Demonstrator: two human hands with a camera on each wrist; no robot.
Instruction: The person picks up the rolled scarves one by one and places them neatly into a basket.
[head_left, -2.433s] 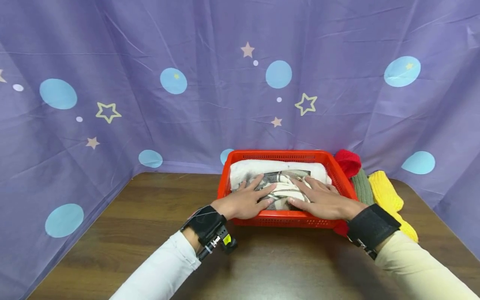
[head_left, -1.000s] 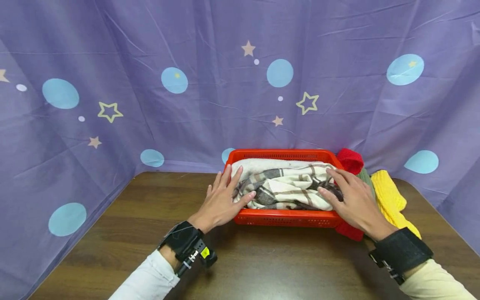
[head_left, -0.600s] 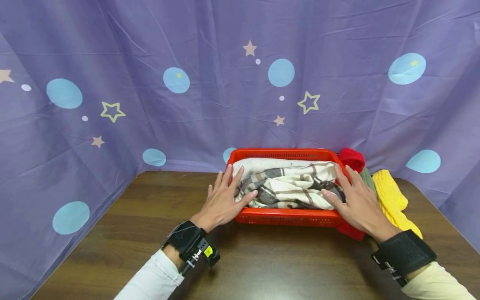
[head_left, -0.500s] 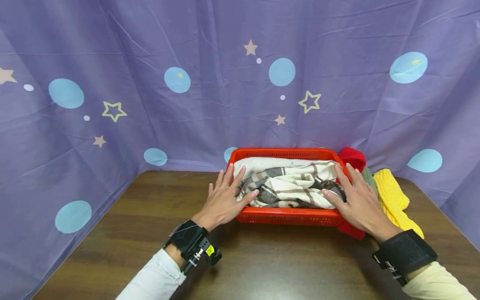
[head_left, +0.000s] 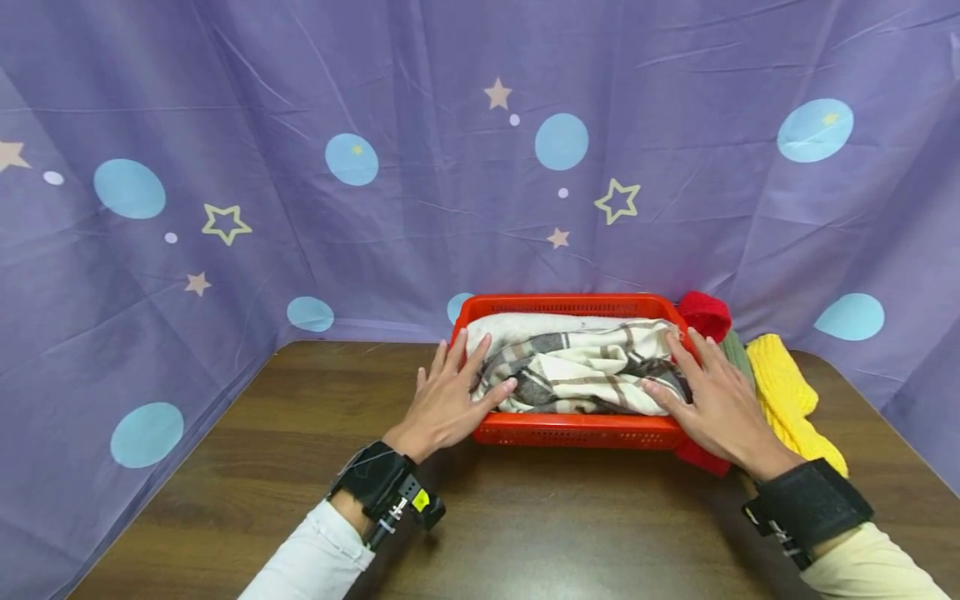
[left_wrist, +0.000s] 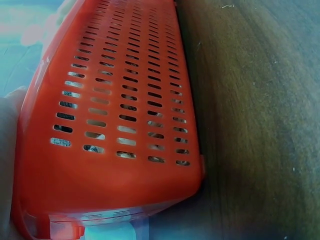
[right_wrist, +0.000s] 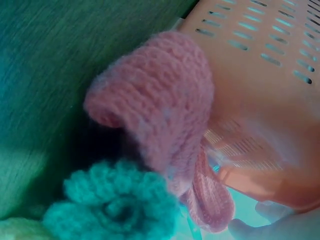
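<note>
A red plastic basket [head_left: 577, 431] with slotted walls stands on the table. Inside it a crumpled cream, grey and brown plaid cloth [head_left: 581, 375] lies in front of a white fuzzy folded cloth [head_left: 517, 325]. My left hand [head_left: 442, 408] lies at the basket's left end, fingers straight and spread over the rim, thumb over the plaid cloth. At the right end, my right hand [head_left: 716, 404] has its fingers extended along the rim, thumb pointing inward. The left wrist view shows the basket's long slotted wall [left_wrist: 125, 100]; fingertips [right_wrist: 270, 225] touch its end in the right wrist view.
Right of the basket lie a red knitted piece [head_left: 705, 315], a green knitted piece [head_left: 738, 358] and a yellow knitted piece [head_left: 783, 392], partly behind my right hand. The brown wooden table [head_left: 337, 392] ends at a purple curtain [head_left: 420, 250] with stars and dots.
Both hands have left the plaid cloth, which they were pressing at the basket's middle, and moved apart to its two ends. More of the plaid cloth shows. Over the last half second they stay still.
</note>
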